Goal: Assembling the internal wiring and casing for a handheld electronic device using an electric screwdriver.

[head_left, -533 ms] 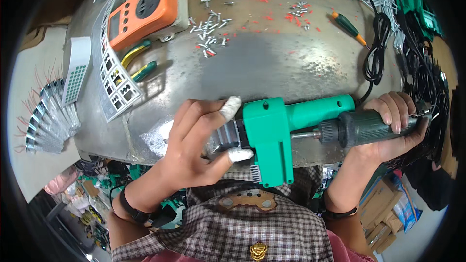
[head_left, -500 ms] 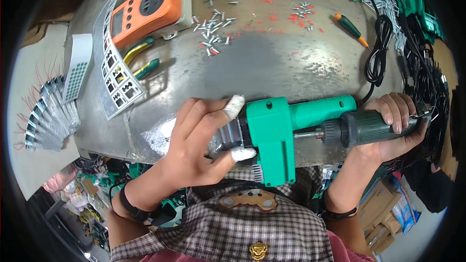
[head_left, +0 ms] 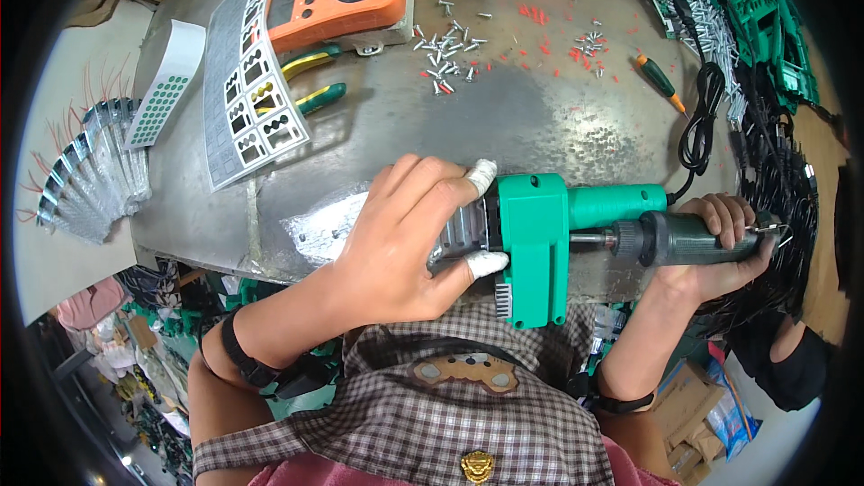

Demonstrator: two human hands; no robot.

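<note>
A green plastic tool housing [head_left: 533,256] with a round green handle lies at the front edge of the metal bench, its black cord leading off at the right. My left hand [head_left: 409,238], thumb and index finger wrapped in white tape, grips the grey metal end on the housing's left side. In my right hand [head_left: 724,238] is a dark green electric screwdriver [head_left: 688,238], held level. Its bit points left, with the tip meeting the housing's right face; whether it sits in a screw is hidden.
Loose screws [head_left: 445,49] and red bits lie mid-bench. An orange meter [head_left: 346,0], green-yellow pliers [head_left: 319,99] and a sticker sheet [head_left: 256,108] are at left. A small screwdriver [head_left: 661,83], coiled black cord [head_left: 702,117] and green housings [head_left: 765,27] are at right. Bagged parts with red wires [head_left: 94,171] stand far left.
The bench and everything on it appear shifted, mostly rightward, as the view turns. Both hands keep their grips, and the driver bit stays against the housing.
</note>
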